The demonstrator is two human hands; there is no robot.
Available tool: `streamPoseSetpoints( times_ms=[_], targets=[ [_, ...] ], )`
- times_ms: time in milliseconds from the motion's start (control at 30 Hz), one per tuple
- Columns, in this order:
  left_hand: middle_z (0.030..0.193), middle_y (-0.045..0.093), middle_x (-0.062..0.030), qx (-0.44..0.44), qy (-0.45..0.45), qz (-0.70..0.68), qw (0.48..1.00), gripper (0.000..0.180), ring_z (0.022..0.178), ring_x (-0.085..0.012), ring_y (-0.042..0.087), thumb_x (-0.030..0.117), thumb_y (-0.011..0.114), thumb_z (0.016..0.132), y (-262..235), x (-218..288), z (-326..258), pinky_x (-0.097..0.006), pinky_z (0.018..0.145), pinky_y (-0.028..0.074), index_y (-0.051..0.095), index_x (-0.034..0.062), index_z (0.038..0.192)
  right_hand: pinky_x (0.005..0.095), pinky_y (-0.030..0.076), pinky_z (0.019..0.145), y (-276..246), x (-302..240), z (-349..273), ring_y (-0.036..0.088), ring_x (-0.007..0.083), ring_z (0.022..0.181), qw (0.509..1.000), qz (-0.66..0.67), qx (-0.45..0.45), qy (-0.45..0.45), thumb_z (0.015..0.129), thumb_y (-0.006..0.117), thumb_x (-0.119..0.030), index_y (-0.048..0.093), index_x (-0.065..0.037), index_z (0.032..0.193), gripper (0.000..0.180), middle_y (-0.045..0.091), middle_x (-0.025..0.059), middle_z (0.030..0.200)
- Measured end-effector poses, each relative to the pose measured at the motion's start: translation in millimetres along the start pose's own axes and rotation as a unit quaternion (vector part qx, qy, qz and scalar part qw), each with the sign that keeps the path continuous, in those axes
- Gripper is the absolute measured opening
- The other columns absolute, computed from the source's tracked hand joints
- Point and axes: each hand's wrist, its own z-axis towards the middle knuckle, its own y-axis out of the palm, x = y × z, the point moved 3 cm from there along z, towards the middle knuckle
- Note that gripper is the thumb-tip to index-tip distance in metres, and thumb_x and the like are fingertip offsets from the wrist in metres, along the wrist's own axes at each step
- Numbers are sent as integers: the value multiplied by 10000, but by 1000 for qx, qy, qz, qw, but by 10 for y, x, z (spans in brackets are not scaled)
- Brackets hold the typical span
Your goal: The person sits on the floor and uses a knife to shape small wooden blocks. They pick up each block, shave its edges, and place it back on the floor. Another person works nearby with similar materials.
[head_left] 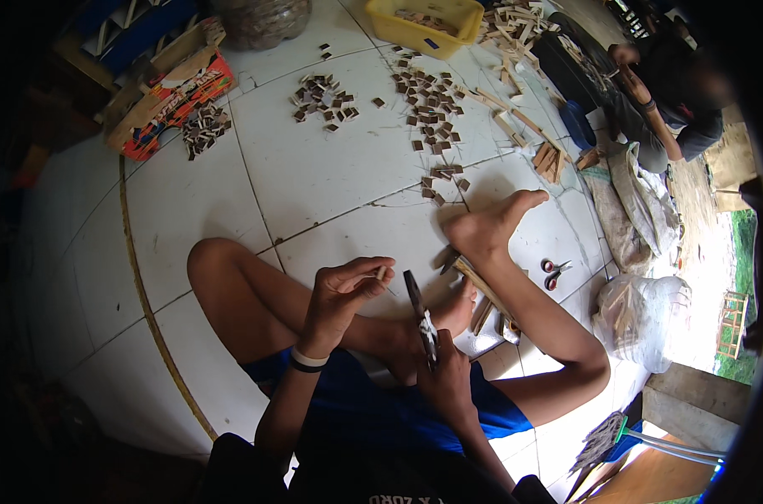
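While the person sits cross-legged on the white tiled floor [314, 168], the left hand [343, 290] is raised above the knees, its fingertips pinched shut on a small pale wood piece [382, 273]. Just beside it, the right hand [445, 374] is closed around the handle of a dark knife [416, 304], whose blade points up and away toward the wood piece without touching it. A white and black wristband [306, 361] circles the left wrist, and blue shorts [381, 412] cover the lap. Under the right foot [490, 227] lies a bundle of long wooden sticks [480, 290], pressed to the floor by the toes. Red-handled scissors [554, 271] lie on the tile just right of that foot.

Farther out, small dark wood chips [432, 101] are scattered in loose heaps across the tiles, with another heap [322, 99] to the left and a third [203, 128] beside a red cardboard box [175, 101]. A yellow plastic tub [427, 21] stands at the far edge, next to a pile of pale offcuts [516, 25]. At the upper right another person [667, 92] sits at work beside sacks [642, 210]. Daylight and grass show beyond the floor's right edge.
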Motion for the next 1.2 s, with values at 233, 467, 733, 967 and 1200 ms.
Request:
streamPoseSetpoints(
  times_ms=[233,467,733,967,1200],
  targets=[
    [1116,725,-92,60,-21,-8,998,396,1000,-144,697,48,706,985,-186,-181,149,-307,941,577,638,-48,1363,599,501,833,72,146,-51,635,487,1065,995,-98,-31,12,937,699,-302,460,-71,1402,572,639,264,1122],
    [1016,737,-106,104,25,256,961,658,830,-115,709,33,821,859,-227,-440,330,-270,761,579,564,44,1465,576,469,980,-220,-100,-201,556,447,1252,964,-217,-88,-128,953,684,-339,412,-81,1522,682,516,235,1399],
    [1041,733,-137,-52,152,396,904,646,859,-252,724,-26,802,824,249,-183,194,-361,796,580,588,62,1428,318,536,801,-174,-263,585,694,242,959,965,231,42,-115,1031,657,-192,596,8,1335,369,684,152,1114],
    [1125,738,-124,-37,175,379,908,610,1000,-256,730,-33,819,790,212,24,33,-361,892,572,642,68,1365,221,461,746,10,-217,810,592,64,841,871,478,-110,26,1065,635,-247,685,-16,1075,237,674,0,919],
    [1067,759,-113,-64,104,230,966,198,970,-175,725,-34,746,897,82,-19,-22,-300,880,558,745,-20,1094,257,461,759,16,-288,683,587,96,884,753,621,-209,57,1091,567,-312,656,-49,1085,278,648,10,985]
  ],
)
